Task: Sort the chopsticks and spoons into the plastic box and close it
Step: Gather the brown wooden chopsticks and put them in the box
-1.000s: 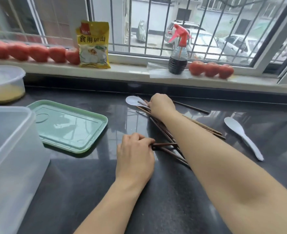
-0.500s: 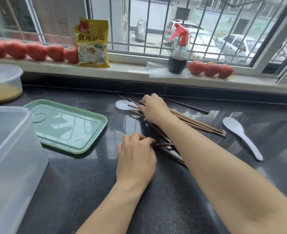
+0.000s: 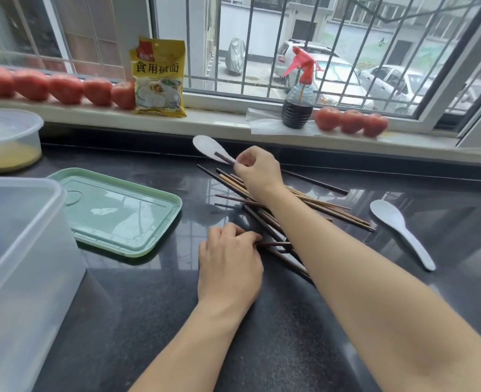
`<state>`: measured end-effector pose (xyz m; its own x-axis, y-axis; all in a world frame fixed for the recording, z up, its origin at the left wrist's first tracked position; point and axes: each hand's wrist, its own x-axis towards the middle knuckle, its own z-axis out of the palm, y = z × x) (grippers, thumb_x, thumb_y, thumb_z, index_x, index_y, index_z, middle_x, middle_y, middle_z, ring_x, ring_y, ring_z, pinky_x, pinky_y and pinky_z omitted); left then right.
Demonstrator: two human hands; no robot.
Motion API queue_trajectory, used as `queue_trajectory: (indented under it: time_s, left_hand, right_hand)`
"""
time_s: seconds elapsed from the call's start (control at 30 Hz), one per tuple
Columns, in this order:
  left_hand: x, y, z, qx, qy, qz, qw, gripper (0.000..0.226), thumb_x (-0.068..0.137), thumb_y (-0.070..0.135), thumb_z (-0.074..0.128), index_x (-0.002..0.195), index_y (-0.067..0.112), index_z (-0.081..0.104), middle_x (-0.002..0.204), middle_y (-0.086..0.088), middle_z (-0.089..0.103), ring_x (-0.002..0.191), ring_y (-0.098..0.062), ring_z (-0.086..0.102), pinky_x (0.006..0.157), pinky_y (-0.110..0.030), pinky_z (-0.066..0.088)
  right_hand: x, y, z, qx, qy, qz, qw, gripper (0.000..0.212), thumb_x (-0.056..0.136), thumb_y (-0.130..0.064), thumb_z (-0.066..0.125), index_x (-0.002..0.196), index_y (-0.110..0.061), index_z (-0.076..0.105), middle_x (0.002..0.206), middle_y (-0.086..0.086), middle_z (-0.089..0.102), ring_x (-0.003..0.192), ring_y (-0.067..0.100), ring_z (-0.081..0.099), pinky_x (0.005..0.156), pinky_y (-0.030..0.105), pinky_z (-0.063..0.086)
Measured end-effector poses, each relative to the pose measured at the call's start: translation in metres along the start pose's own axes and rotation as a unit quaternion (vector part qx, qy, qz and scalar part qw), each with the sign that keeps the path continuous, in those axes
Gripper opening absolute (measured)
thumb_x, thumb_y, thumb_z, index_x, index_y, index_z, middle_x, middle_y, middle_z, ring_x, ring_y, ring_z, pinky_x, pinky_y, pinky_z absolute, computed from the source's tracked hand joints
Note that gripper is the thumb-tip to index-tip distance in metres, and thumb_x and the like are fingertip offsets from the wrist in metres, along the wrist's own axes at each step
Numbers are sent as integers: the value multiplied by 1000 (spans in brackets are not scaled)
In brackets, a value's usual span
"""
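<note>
A heap of dark and light wooden chopsticks (image 3: 329, 207) lies crossed on the black counter. My right hand (image 3: 257, 172) is above its far end, pinching the handle of a white spoon (image 3: 207, 145) lifted off the counter, with a dark chopstick tip lying across the bowl. My left hand (image 3: 229, 261) rests palm down at the near end of the heap, fingertips on two dark chopsticks. A second white spoon (image 3: 397, 227) lies alone to the right. The clear plastic box (image 3: 19, 250) stands at the left edge, its green lid (image 3: 115, 210) flat beside it.
A round tub (image 3: 7, 137) with yellow contents sits at the far left. On the window sill stand rows of tomatoes (image 3: 64, 89), a yellow packet (image 3: 160, 77) and a dark spray bottle (image 3: 298, 94). The counter (image 3: 149, 321) ends at the sill.
My right hand has closed on the white spoon and raised it from the counter toward the sill. My left hand has stayed on the near chopstick ends.
</note>
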<state>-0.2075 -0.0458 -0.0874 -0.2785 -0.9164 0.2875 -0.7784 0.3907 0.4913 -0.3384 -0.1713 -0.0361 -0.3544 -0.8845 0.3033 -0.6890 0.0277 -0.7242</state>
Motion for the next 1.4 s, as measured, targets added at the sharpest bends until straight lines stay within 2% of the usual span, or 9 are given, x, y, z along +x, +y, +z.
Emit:
queue_trajectory:
  time_s: [0.13, 0.37, 0.53, 0.67, 0.8, 1.03, 1.1, 1.23, 1.4]
  left_hand:
    - [-1, 1, 0, -3, -10, -1, 1000, 33, 99, 28, 51, 125, 38, 69, 116, 10, 60, 114, -21, 46, 89, -37, 38]
    - [0, 0, -1, -7, -17, -5, 1000, 34, 100, 29, 49, 127, 39, 68, 117, 10, 59, 114, -21, 46, 91, -37, 38]
    - [0, 1, -3, 0, -26, -6, 1000, 34, 101, 30, 47, 128, 39, 66, 119, 11, 58, 115, -20, 45, 93, -36, 38]
    - [0, 0, -4, 3, -30, -4, 1000, 34, 100, 29, 47, 126, 39, 66, 118, 10, 58, 113, -20, 44, 91, -37, 38]
    - [0, 1, -4, 6, -29, -6, 1000, 33, 100, 28, 47, 123, 39, 67, 118, 8, 57, 113, -21, 45, 90, -37, 39]
    - [0, 0, -2, 10, -25, -5, 1000, 34, 98, 27, 47, 122, 37, 69, 119, 8, 58, 114, -22, 45, 90, -37, 37]
    - [0, 0, -2, 11, -22, -5, 1000, 33, 98, 27, 48, 121, 38, 69, 118, 9, 58, 113, -22, 44, 89, -36, 36]
    - [0, -1, -1, 7, -16, -4, 1000, 32, 98, 28, 48, 119, 39, 70, 115, 10, 58, 110, -21, 45, 87, -36, 36]
    - [0, -2, -2, 10, -19, -3, 1000, 33, 98, 27, 48, 121, 39, 69, 117, 9, 59, 112, -22, 46, 87, -37, 36]
  right_hand:
    - [3, -7, -8, 27, -5, 11, 1000, 6, 96, -15, 63, 100, -19, 64, 92, -5, 64, 86, 12, 60, 77, 27, 49]
    - [2, 1, 5, -136, -91, -36, 986, 35, 102, -4, 50, 134, -11, 63, 131, 11, 61, 118, 27, 58, 93, 26, 40]
    - [-9, -2, 4, -262, -194, -61, 943, 33, 96, 0, 53, 122, -11, 70, 118, 11, 68, 111, 31, 61, 96, 37, 50]
    - [-19, 2, 10, -361, -191, -163, 898, 25, 103, -21, 50, 119, -15, 69, 116, 8, 60, 102, 27, 51, 89, 40, 47]
    - [-24, 4, 12, -332, -190, -177, 907, 22, 101, -31, 56, 113, -18, 69, 108, 4, 57, 96, 24, 48, 84, 41, 48]
    - [-33, 3, 6, -319, -87, -238, 913, 22, 93, -4, 58, 107, -15, 46, 92, 1, 50, 77, 23, 54, 64, 36, 45]
    - [-28, 2, 7, -337, -113, -233, 905, 27, 94, -8, 60, 115, -14, 45, 98, 5, 53, 84, 26, 57, 68, 40, 49]
    - [-14, 4, 11, -307, -207, -175, 912, 50, 99, -45, 56, 139, -17, 43, 118, 7, 47, 107, 25, 46, 91, 42, 43]
    - [-14, 5, 8, -328, -187, -223, 899, 45, 105, -34, 47, 144, -13, 42, 122, 11, 47, 110, 29, 44, 95, 46, 41]
